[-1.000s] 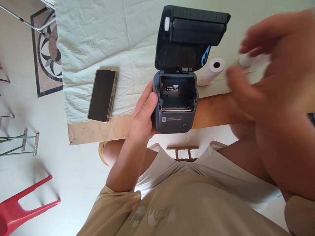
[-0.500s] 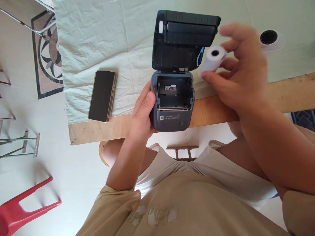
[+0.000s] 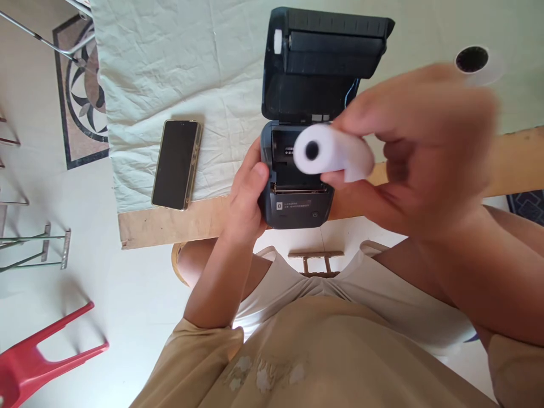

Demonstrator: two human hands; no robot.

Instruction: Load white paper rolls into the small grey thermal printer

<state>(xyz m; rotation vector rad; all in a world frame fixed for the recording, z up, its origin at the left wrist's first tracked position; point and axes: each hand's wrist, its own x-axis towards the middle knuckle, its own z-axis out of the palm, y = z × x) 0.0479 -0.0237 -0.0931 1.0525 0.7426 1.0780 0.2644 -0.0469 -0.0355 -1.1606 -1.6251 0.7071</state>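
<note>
A dark portable label printer [image 3: 293,212] is at the table's front edge, its lid [image 3: 312,90] swung up and back. My left hand [image 3: 249,192] grips the printer's left side, thumb along the rim. Above the right part of the open paper bay [image 3: 287,170], my right hand [image 3: 425,147] pinches a white paper roll [image 3: 351,156] between thumb and fingers. The roll's end with its dark core hole faces left toward me. It covers part of the bay, and I cannot tell whether it touches the printer. Motion blurs my right hand.
A phone [image 3: 176,164] lies face up on the pale tablecloth [image 3: 225,73], left of the printer. A white round object with a dark face [image 3: 471,59] sits at the back right. The wooden table edge [image 3: 170,224] runs in front; a red stool [image 3: 25,368] stands lower left.
My right hand has carried the paper roll left and closer to me, from beside the printer to over its bay, turning the roll more sideways. The left hand keeps its grip.
</note>
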